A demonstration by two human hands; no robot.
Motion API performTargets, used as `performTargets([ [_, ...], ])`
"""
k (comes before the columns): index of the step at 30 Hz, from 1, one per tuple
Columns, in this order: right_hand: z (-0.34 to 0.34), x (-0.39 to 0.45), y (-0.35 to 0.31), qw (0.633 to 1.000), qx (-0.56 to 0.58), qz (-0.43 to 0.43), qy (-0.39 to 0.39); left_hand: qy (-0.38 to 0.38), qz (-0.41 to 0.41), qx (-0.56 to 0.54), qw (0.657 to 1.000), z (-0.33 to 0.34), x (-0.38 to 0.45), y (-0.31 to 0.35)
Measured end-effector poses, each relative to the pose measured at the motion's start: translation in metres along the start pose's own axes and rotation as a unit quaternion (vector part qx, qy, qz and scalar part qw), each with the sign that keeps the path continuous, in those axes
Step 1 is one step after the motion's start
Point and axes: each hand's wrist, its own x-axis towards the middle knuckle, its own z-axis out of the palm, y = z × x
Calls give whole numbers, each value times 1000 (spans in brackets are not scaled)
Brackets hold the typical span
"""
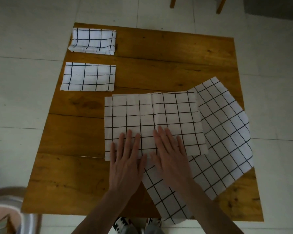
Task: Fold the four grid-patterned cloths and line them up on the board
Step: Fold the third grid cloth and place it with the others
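Both hands, left (125, 159) and right (169, 154), flat and released, pressing half-folded cloth (152, 119); unfolded cloth (223, 132) beneath; two folded cloths (93, 40) (89, 76) at tabletop (159, 65) left.

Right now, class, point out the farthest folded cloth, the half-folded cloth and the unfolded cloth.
farthest folded cloth (93, 40), head view, top face
half-folded cloth (152, 119), head view, upper layer
unfolded cloth (227, 141), head view, bare middle
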Motion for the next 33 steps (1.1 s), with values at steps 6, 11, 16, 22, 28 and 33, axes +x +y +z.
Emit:
performTargets([
  [6, 6, 2, 2, 999, 28, 38, -21, -11, -15, 17, 1000, -2, 0, 0],
  [11, -5, -11, 42, 993, 32, 107, -26, -15, -45, 13, 999, -6, -3, -9],
  [16, -13, -24, 82, 988, 49, 148, -14, -24, -43, 13, 999, -6, -3, -14],
  [22, -13, -25, 82, 988, 43, 145, 5, -27, -46, 14, 998, -7, -3, -12],
  [28, -24, -23, 72, 980, 58, 190, 29, -9, -56, 15, 998, -9, -3, -5],
  [33, -42, -20, 58, 957, 50, 283, 45, -11, 11, 6, 1000, -3, -2, 0],
])
